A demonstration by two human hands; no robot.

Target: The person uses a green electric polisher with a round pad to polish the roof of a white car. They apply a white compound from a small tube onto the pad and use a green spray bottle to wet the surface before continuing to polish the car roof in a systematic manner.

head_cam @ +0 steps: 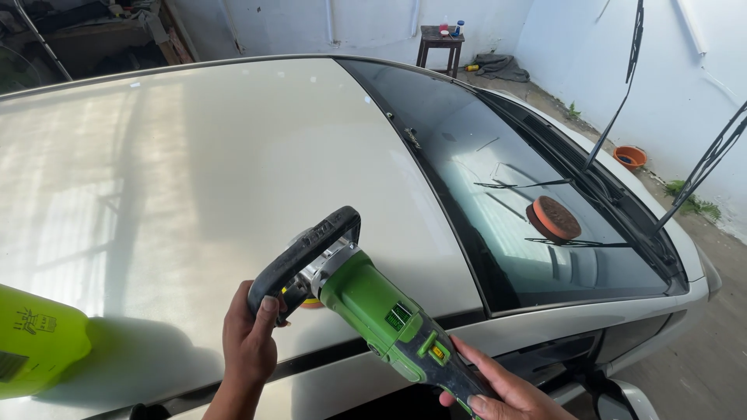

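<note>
I hold a green and grey power polisher (375,307) over the near edge of a pale, glossy car roof (194,171). My left hand (250,342) grips its black loop handle (307,247). My right hand (502,389) wraps the rear grip of the body. An orange pad (313,303) peeks out beneath the tool's head, against the roof.
A round orange polishing pad (554,218) lies on the windscreen (506,179), with both wiper arms (622,93) raised. A yellow-green object (35,342) sits at the left edge. Beyond the car are a small wooden stool (440,43), an orange bowl (629,158) and white walls.
</note>
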